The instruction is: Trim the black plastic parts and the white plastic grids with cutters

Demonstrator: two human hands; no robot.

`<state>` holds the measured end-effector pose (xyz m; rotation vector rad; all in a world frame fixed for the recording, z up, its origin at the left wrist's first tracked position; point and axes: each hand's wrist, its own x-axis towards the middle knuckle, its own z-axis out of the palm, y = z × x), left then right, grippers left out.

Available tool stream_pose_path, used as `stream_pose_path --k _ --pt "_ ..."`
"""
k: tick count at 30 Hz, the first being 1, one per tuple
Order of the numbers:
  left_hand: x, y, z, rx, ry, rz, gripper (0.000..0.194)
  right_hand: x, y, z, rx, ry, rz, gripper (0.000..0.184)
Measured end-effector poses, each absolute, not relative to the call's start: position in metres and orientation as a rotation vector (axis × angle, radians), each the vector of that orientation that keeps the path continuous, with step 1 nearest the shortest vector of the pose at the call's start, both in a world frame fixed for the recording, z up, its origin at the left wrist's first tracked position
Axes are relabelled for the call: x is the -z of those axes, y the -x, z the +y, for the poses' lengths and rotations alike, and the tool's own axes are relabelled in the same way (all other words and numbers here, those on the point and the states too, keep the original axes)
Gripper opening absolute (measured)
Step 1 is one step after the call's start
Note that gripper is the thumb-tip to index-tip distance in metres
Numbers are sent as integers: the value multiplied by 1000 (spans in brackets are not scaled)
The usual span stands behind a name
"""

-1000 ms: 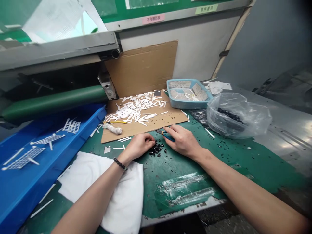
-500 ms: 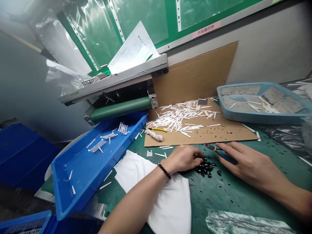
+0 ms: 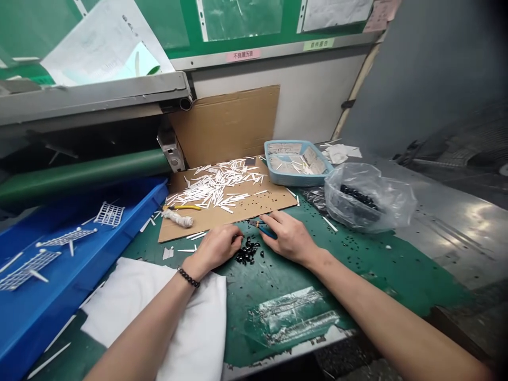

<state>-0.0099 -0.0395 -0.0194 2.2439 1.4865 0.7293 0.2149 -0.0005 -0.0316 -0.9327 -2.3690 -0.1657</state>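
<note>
My left hand (image 3: pixel 217 245), with a dark beaded bracelet on its wrist, is at the left edge of a pile of small shiny black pieces (image 3: pixel 246 253). Its thumb and fingers are pinched together; whatever is between them is too small to make out. Across the pile, my right hand (image 3: pixel 292 238) is closed around pliers (image 3: pixel 267 230) with blue handles. Their dark jaws point left, towards the cardboard's front edge. One black piece lies apart, just right of the pile. A white cloth (image 3: pixel 202 323) is spread beneath my left forearm.
White sticks (image 3: pixel 216 182) are heaped on a cardboard sheet (image 3: pixel 273 201), beside a wrapped white roll (image 3: pixel 178 218). A blue tray (image 3: pixel 67 288) with white grids stands left. Behind are a light-blue basket (image 3: pixel 299 181) and, to its right, a clear bag (image 3: pixel 391 203) containing black pieces.
The view has swung right, bringing the clear bag and the metal surface into sight. Both hands stay by the black pile, and the pliers are still in my right hand.
</note>
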Motion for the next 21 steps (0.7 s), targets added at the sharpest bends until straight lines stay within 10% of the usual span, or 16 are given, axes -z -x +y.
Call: stream_pose_path --k 10,21 --pt "6 -5 -42 -1096 -941 1307 35 27 -208 -7 151 872 -2404 30" --pt "8 -4 -41 -1109 -846 1158 36 30 -203 -8 219 922 -2399 32"
